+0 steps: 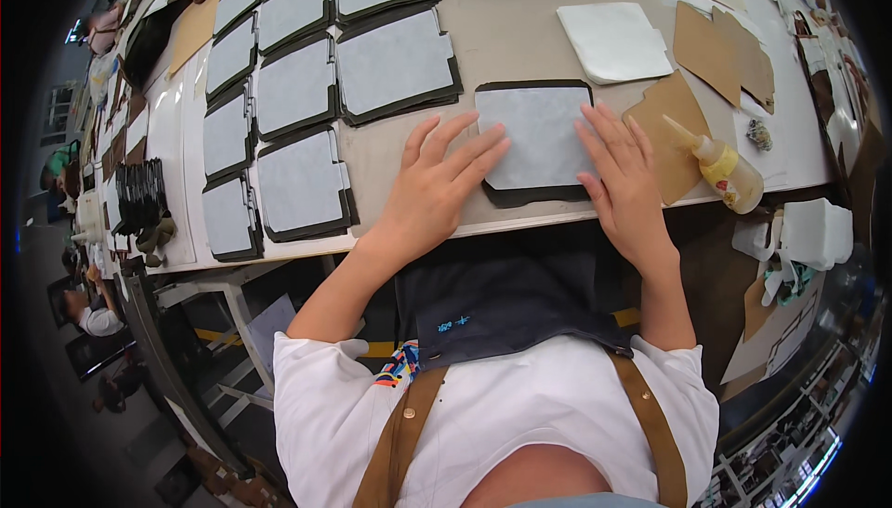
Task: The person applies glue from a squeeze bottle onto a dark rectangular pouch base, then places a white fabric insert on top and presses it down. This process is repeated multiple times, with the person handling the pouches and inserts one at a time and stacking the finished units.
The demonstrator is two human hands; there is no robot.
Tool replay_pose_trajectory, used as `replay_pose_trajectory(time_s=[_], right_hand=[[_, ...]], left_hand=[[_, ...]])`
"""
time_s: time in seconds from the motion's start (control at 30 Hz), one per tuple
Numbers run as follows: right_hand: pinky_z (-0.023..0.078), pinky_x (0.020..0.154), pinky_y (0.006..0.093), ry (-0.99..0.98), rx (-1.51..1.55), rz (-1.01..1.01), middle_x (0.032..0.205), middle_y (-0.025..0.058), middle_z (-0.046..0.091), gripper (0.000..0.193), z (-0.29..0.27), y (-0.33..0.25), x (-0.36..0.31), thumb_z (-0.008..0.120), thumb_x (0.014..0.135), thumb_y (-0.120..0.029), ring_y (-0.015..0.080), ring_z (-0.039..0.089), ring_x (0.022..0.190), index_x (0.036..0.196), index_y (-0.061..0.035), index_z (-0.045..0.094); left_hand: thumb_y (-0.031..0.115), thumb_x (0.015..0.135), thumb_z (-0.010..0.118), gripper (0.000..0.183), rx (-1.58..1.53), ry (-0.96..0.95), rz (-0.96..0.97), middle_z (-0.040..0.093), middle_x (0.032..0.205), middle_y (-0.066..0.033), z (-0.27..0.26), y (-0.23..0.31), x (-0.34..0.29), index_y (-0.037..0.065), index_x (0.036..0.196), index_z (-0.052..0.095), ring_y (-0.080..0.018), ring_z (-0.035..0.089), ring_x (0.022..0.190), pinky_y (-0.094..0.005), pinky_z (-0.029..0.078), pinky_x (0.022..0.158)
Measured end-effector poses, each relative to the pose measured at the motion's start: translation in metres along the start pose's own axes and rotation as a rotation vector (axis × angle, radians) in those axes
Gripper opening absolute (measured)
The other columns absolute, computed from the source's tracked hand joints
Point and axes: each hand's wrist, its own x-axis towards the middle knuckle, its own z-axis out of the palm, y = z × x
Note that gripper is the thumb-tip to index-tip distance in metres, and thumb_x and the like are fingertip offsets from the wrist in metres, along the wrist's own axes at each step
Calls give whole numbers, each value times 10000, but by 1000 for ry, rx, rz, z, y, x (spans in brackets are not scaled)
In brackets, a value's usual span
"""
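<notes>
Grey sheet [539, 141] is pressed flat near the surface's [520, 34] front edge by the left hand [437, 187] and right hand [627, 178], fingers spread, so it is stuck smooth.

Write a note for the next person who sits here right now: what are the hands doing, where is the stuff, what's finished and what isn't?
Left hand: flat, fingers spread, pressing the left edge of the grey sheet lying on a dark panel.
Right hand: flat on the sheet's right edge.
Glue bottle: lying beside the right hand, on the table.
Done: rows of finished panels lie to the left, grey sheets already on.
Left: this sheet is under both hands; a white stack and brown card pieces lie beyond.
</notes>
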Motion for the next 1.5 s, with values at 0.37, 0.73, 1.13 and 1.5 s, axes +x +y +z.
replay_pose_trajectory(time_s=[0.37,0.73,1.13,1.5], right_hand=[[278,1221,498,-150,-26,-148,1537,74,494,624,0,8,-11,714,881,-206,255,419,1456,1447,-40,513],[219,1239,523,-110,-57,-114,1574,110,442,778,-4,14,-19,737,838,-375,288,358,1493,1484,-33,469],[184,1243,530,-172,-53,-89,1609,125,382,925,2,0,-42,725,817,-532,298,308,1518,1524,-27,405],[198,1231,547,91,-202,109,1592,146,400,887,-1,16,-23,716,862,-492,344,307,1508,1517,9,392]], left_hand=[[-86,756,567,703,128,-81,83,512,1532,15,-5,-8,-15,148,1418,585,-264,408,1442,-481,203,1234],[-7,784,607,658,184,-121,98,484,1551,-36,-10,-9,-23,79,1435,547,-277,363,1482,-498,187,1241],[569,833,662,879,-33,-237,120,418,1595,-96,-3,12,-27,44,1505,451,-288,329,1505,-492,223,1229],[496,839,702,666,47,11,48,514,1505,-86,4,9,-36,108,1371,603,-321,442,1389,-502,280,1175]])
